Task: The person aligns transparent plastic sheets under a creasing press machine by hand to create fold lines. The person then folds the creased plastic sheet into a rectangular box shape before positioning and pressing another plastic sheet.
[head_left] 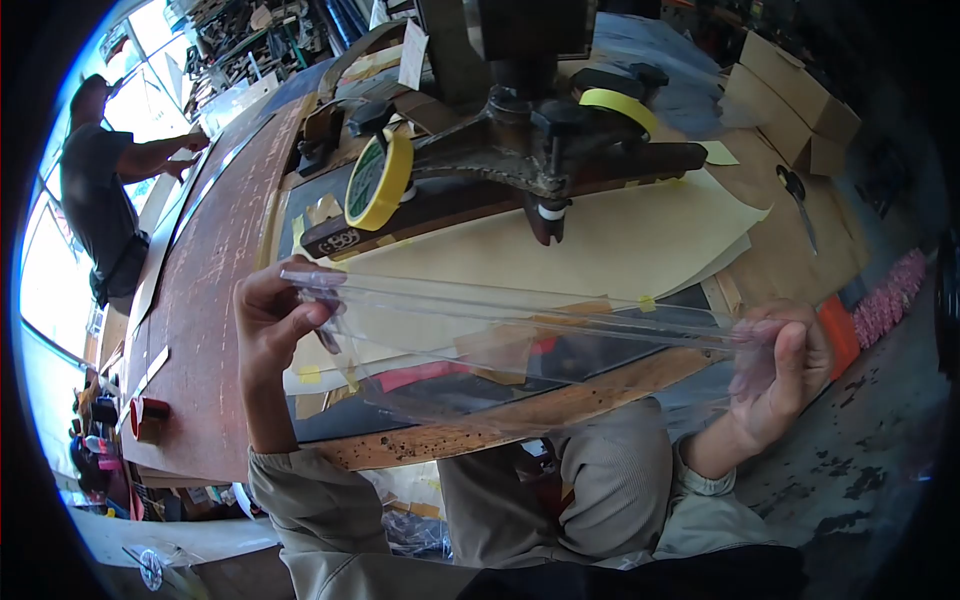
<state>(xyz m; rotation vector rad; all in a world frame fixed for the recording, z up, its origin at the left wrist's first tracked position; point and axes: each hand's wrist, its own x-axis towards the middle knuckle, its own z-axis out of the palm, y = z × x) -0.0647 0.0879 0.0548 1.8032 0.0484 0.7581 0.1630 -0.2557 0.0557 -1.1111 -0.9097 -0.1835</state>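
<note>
A clear plastic sheet [560, 335] is stretched between my two hands, above the front of the workbench. My left hand [275, 318] pinches its left end between thumb and fingers. At the other end, my right hand [785, 375] grips the bunched plastic, thumb upright. Folds run along the sheet's upper edge. Beneath it lie a large cream paper sheet [600, 235], a brown paper piece [495, 358] and a red strip [428, 375], partly seen through the plastic. A dark metal press arm [500, 150] stands just beyond, with a yellow tape roll [380, 182] hanging on it.
A second tape roll [618, 108] sits at the back. Scissors [797, 205] and a cardboard box [790, 100] are on the right. A person [100, 190] works at the long brown table [215, 270] on the left. A wooden edge [520, 410] borders the bench near my knees.
</note>
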